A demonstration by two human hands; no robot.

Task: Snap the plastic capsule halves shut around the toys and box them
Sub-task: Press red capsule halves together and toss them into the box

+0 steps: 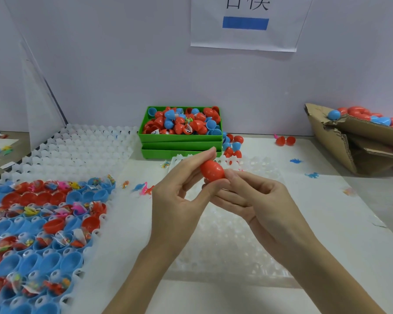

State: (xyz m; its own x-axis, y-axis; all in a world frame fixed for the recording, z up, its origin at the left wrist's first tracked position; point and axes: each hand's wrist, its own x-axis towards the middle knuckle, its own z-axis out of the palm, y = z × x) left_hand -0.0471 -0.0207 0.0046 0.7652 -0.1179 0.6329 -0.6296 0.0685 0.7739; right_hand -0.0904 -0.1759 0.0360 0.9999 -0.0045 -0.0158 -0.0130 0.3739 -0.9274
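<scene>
At frame centre, the left hand and right hand pinch a red capsule between fingertips — uneven pressure could misalign the halves or pop it loose — short of the cardboard box, right.

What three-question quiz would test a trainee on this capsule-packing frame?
1. True or false: the red capsule is held by both the left hand and the right hand.
2. The green bin at the back holds: A) only blue capsule halves, B) red and blue capsule halves mixed, C) nothing.
3. Fill in: the cardboard box with closed capsules sits on the person's ___ side.

Key: 1 true. 2 B. 3 right.
</scene>
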